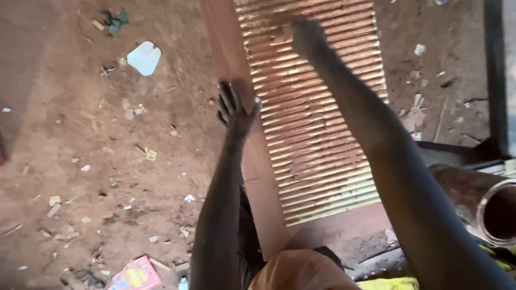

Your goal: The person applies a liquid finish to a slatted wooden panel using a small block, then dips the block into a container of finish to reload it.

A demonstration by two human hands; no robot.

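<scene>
Head view: looks down on a dirt floor (107, 139) with a louvred wooden shutter panel (317, 123) running from the top of the frame towards the person.
Floor, left: scattered litter, among it a pale scrap of plastic (144, 57) at the top and a bright pink printed card (137, 275) at the bottom edge.
Left hand (235, 110): lies on the plain left frame board of the shutter panel, fingers (224, 102) spread and curled over its edge, gripping it.
Shutter panel: slats lit in stripes of sunlight, tilted slightly to the right in the frame.
Right hand (307, 36): reaches far up, resting flat on the slats near the top; whether its fingers are open or bent, I cannot tell, as it is blurred.
Right side: a rusty metal pipe (484, 201) with an open round end, just beside the right forearm, near the panel's lower corner.
</scene>
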